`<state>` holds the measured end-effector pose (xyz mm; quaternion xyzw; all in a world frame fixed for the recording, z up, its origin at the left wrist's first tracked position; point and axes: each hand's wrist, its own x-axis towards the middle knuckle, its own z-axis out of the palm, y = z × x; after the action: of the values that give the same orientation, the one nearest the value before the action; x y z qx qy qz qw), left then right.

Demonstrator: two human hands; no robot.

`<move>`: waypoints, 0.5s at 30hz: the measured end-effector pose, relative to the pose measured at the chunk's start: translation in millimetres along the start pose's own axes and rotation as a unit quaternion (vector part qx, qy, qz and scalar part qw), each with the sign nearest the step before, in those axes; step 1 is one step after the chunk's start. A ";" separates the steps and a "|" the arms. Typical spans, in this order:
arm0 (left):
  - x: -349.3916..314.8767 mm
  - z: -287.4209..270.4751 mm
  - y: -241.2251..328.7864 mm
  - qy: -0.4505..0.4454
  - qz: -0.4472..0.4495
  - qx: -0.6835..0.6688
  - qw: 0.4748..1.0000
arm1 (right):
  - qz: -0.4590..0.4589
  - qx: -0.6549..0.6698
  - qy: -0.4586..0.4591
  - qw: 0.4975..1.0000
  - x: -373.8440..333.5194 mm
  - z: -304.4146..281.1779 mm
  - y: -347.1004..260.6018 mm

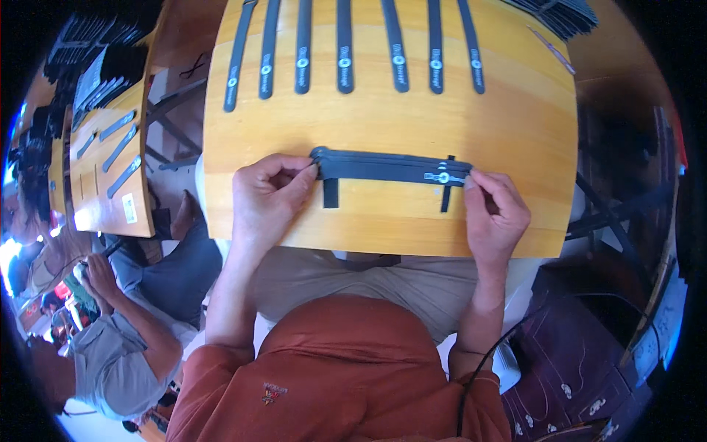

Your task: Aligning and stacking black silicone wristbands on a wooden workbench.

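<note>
The person is sitting at a yellow-orange wooden bench [383,125] with both hands resting on its near part. Between them a stack of long flat black straps with a small silver metal fitting [390,167] is lying crosswise, and two short black tabs are hanging down from under it, one near each end. The left hand [269,199] is pinching the stack's left end, its grip closing thumb against forefinger on the strap edge. The right hand [497,214] is pressing its fingertips [471,180] on the right end, just beside the silver fitting; the grip here is drawn together on the strap end. Farther back on the bench a row of seven separate black straps, each with a round silver stud [346,48], is lying side by side, pointing away from the person. At the left another person's hand [99,272] is working beside a second wooden board carrying more black straps [118,151].
</note>
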<state>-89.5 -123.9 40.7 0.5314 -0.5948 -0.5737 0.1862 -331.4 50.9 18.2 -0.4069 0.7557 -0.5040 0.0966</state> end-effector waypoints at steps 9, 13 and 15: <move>0.3 0.0 -1.6 -0.005 0.034 0.019 0.999 | 0.046 0.011 -0.006 0.999 -0.9 -2.1 -4.3; -0.1 -1.6 -2.0 -0.008 0.035 0.026 0.999 | 0.044 0.012 -0.012 0.999 -1.5 -1.9 -2.1; -0.5 -2.0 -1.4 -0.008 0.042 0.032 0.999 | 0.042 0.012 -0.014 0.999 -1.6 -1.9 -2.1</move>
<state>-87.1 -124.2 40.2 0.5073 -0.6363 -0.5498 0.1883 -330.3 53.0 20.5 -0.3803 0.7649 -0.5026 0.1330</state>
